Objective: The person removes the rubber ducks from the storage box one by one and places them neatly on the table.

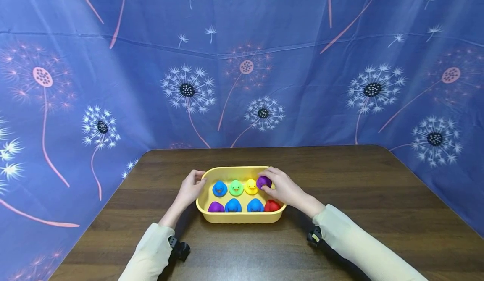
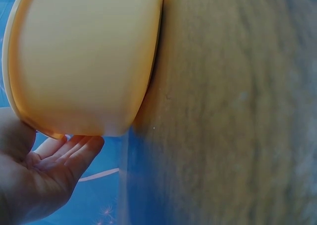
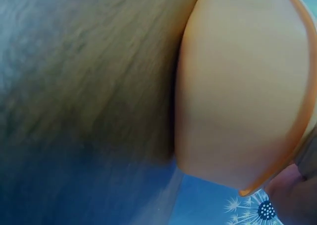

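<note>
Nearest the camera, pale sleeves (image 1: pixel 363 241) lead toward a purple rubber duck (image 1: pixel 264 182) at the back row's right end in a yellow plastic tub (image 1: pixel 242 218); the right hand (image 1: pixel 285 187) pinches it between thumb and fingers. It looks light, slightly squeezable and hard to break, best held round its body. The left hand (image 1: pixel 188 192) grips the tub's left rim, above a wood-grain table (image 1: pixel 378 209), and no brand or writing is readable.

Tray (image 1: pixel 243 218) on table (image 1: pixel 378 201), toy ducks (image 1: pixel 236 188) in tray, cloth (image 1: pixel 306 92) behind table
</note>
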A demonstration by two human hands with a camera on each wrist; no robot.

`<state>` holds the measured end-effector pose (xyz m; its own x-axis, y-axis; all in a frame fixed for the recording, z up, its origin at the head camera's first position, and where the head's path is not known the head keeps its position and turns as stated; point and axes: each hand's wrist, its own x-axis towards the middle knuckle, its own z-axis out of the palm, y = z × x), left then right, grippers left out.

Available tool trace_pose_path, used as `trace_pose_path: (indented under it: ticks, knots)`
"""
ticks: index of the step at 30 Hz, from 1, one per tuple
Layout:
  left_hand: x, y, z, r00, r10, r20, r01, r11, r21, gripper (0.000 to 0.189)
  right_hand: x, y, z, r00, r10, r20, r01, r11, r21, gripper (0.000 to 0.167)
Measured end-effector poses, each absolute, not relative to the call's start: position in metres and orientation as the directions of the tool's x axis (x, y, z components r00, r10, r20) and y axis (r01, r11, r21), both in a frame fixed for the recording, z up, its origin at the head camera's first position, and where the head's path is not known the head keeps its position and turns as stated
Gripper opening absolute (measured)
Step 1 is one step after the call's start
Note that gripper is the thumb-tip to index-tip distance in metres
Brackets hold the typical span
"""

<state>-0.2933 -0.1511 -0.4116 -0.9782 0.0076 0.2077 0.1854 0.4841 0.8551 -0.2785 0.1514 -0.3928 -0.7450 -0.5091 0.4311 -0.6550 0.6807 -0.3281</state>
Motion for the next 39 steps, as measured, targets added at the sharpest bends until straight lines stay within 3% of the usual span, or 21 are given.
trace_pose_path:
  ticks: [12, 27, 39]
  knots:
    - [-0.288, -0.152, -0.419, -0.98, -0.024, 0.196, 0.157, 0.503, 0.85, 0.024, -0.278, 0.161, -0.392, -0.688, -0.518, 0.508, -0.705, 0.645, -0.295, 0.034]
    - [-0.293, -0.149, -0.414, -0.978, -0.031, 0.207, 0.165, 0.494, 0.854, 0.025, -0.28, 0.187, -0.37, -0.556, -0.516, 0.652, -0.786, 0.581, -0.211, 0.037]
    - [-0.292, -0.15, -0.411, -0.974, -0.036, 0.226, 0.177, 0.504, 0.845, 0.024, -0.286, 0.215, -0.371, -0.565, -0.49, 0.664, -0.764, 0.614, -0.198, 0.037]
